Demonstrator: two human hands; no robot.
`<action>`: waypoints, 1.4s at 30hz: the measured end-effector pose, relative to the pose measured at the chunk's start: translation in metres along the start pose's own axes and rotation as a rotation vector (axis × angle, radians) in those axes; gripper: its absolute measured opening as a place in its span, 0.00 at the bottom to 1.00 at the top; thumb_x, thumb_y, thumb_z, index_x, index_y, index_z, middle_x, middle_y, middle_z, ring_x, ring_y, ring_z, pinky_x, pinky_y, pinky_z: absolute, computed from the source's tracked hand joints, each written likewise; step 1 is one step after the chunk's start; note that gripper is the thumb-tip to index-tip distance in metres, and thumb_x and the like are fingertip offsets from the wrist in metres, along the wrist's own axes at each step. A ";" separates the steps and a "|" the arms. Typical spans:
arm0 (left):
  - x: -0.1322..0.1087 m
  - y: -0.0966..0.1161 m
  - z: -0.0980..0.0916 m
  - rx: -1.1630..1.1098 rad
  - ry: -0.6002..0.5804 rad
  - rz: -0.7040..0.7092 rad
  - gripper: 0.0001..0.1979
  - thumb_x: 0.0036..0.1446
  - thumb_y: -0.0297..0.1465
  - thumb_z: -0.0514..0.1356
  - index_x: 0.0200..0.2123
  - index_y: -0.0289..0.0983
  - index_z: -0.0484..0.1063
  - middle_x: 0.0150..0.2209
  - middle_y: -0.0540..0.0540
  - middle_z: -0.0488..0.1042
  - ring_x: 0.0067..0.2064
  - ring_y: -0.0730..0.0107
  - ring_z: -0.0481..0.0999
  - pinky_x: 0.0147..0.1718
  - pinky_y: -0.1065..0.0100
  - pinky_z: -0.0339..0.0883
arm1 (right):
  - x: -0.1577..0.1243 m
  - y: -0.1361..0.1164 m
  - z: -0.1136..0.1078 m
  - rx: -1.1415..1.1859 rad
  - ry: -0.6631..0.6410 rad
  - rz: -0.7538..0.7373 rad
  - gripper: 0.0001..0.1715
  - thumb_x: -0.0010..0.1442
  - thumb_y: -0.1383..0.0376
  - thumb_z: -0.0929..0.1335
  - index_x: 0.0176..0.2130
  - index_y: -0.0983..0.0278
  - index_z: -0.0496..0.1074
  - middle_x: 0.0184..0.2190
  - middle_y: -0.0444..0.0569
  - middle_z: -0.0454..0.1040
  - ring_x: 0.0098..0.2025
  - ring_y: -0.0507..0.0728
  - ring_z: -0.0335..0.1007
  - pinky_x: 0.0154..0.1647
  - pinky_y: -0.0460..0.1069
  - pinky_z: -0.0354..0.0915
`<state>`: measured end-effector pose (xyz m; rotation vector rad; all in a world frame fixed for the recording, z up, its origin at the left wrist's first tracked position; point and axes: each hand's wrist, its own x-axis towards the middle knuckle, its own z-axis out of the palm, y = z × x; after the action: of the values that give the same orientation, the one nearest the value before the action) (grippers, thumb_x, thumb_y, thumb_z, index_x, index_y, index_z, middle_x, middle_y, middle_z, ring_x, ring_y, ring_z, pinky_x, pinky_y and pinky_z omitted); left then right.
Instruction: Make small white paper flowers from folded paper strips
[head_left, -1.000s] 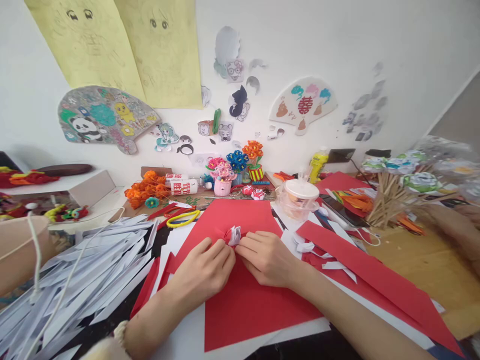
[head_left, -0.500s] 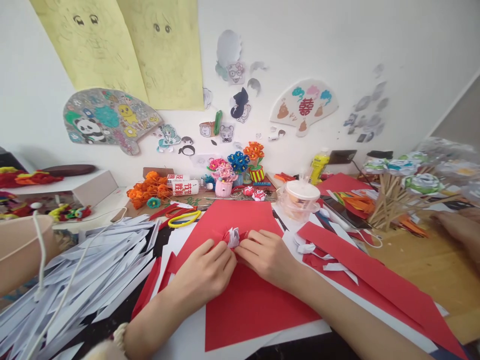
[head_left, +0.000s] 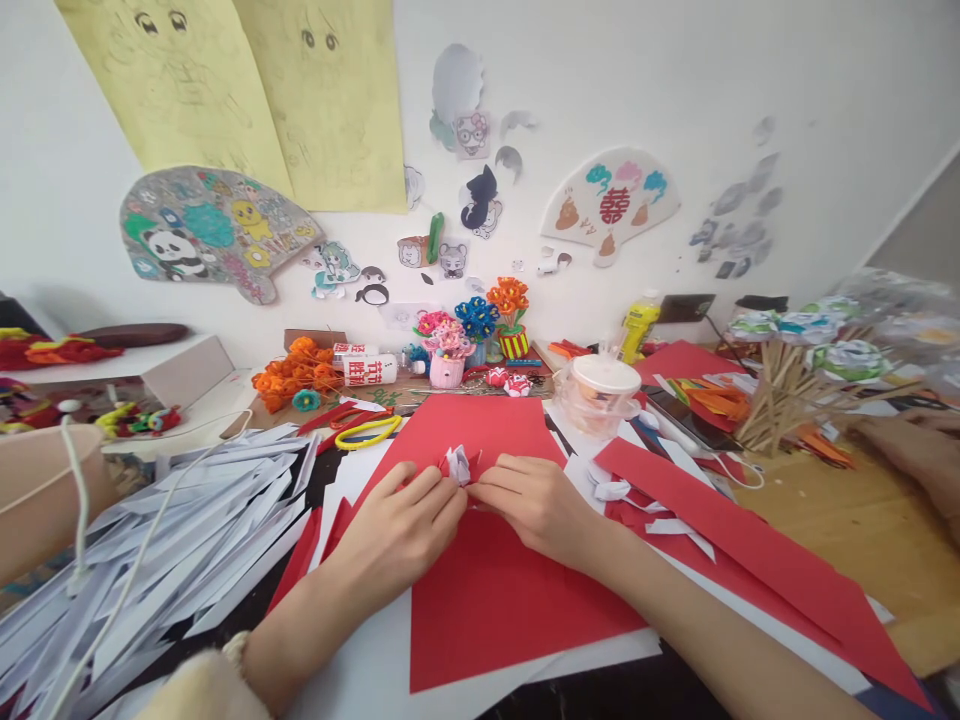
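Between my hands, above a large red paper sheet [head_left: 517,600], is a small folded paper piece [head_left: 458,466], white in the middle with red paper at its sides. My left hand [head_left: 409,515] pinches its left side, fingers curled. From the right, my right hand [head_left: 529,505] is closed on its other side, fingertips close to those of the left. The fingers hide the lower part of the piece. White paper lies under the red sheet.
Folded white paper strips [head_left: 195,540] are heaped at left, near yellow-handled scissors [head_left: 367,432]. A lidded plastic cup [head_left: 600,390], long red paper [head_left: 735,540] and paper flowers on sticks [head_left: 787,390] stand or lie at right. Another person's hand [head_left: 911,455] is at the far right.
Both hands stay closed on the paper piece, which has shifted slightly left and up. The view has tilted a little. The other person's hand at far right has moved a little.
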<state>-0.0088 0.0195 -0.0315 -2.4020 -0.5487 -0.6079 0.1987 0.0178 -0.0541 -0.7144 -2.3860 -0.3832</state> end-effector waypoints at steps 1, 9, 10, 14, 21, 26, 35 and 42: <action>0.000 0.001 0.000 -0.008 0.007 -0.005 0.10 0.62 0.22 0.50 0.29 0.36 0.66 0.25 0.50 0.66 0.28 0.71 0.62 0.30 0.65 0.53 | 0.000 0.001 0.000 0.019 -0.001 0.001 0.16 0.64 0.76 0.57 0.37 0.67 0.71 0.30 0.50 0.72 0.31 0.54 0.62 0.31 0.48 0.58; 0.000 0.003 0.000 -0.084 0.046 -0.045 0.10 0.61 0.21 0.50 0.30 0.36 0.68 0.23 0.50 0.67 0.28 0.71 0.62 0.30 0.66 0.52 | 0.003 -0.002 -0.001 0.013 0.041 0.039 0.12 0.66 0.70 0.61 0.37 0.67 0.73 0.28 0.48 0.74 0.30 0.53 0.62 0.31 0.48 0.59; 0.000 0.003 0.001 -0.093 0.052 -0.051 0.10 0.61 0.21 0.51 0.30 0.35 0.68 0.23 0.50 0.67 0.28 0.71 0.63 0.30 0.66 0.52 | 0.003 -0.003 -0.002 0.004 0.050 0.036 0.11 0.66 0.69 0.62 0.36 0.67 0.73 0.28 0.48 0.73 0.30 0.53 0.62 0.30 0.48 0.58; 0.000 0.003 0.003 -0.126 0.068 -0.076 0.10 0.61 0.21 0.51 0.30 0.35 0.69 0.23 0.50 0.68 0.28 0.70 0.64 0.30 0.65 0.52 | 0.005 -0.004 -0.003 -0.081 0.075 -0.007 0.10 0.65 0.70 0.62 0.35 0.67 0.72 0.25 0.47 0.72 0.29 0.53 0.62 0.28 0.48 0.55; 0.002 0.004 -0.001 -0.151 0.080 -0.105 0.11 0.61 0.21 0.50 0.30 0.35 0.69 0.23 0.50 0.69 0.28 0.71 0.64 0.30 0.65 0.52 | 0.010 -0.011 -0.007 -0.250 0.126 -0.094 0.09 0.62 0.72 0.63 0.30 0.68 0.70 0.21 0.45 0.66 0.25 0.52 0.58 0.25 0.49 0.48; 0.003 0.008 -0.001 -0.085 0.126 -0.132 0.08 0.59 0.21 0.53 0.32 0.35 0.69 0.26 0.49 0.72 0.30 0.70 0.66 0.32 0.65 0.53 | 0.008 -0.013 -0.007 -0.223 0.133 -0.065 0.10 0.62 0.73 0.62 0.30 0.68 0.70 0.21 0.44 0.65 0.24 0.52 0.56 0.25 0.49 0.47; 0.000 0.015 0.001 -0.094 0.118 -0.164 0.07 0.59 0.20 0.54 0.34 0.35 0.70 0.27 0.49 0.73 0.30 0.69 0.65 0.33 0.64 0.52 | 0.007 -0.010 -0.006 -0.175 0.080 -0.067 0.14 0.63 0.72 0.62 0.26 0.66 0.68 0.20 0.45 0.64 0.25 0.52 0.54 0.25 0.49 0.46; -0.001 0.011 0.002 -0.042 0.046 -0.090 0.09 0.61 0.22 0.52 0.31 0.35 0.69 0.27 0.49 0.71 0.31 0.68 0.63 0.34 0.63 0.52 | 0.002 -0.008 -0.004 -0.172 0.008 -0.098 0.16 0.63 0.73 0.60 0.25 0.66 0.65 0.21 0.45 0.63 0.26 0.52 0.54 0.26 0.50 0.45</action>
<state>-0.0038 0.0124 -0.0385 -2.4066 -0.6331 -0.7176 0.1942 0.0105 -0.0505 -0.6720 -2.4065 -0.6381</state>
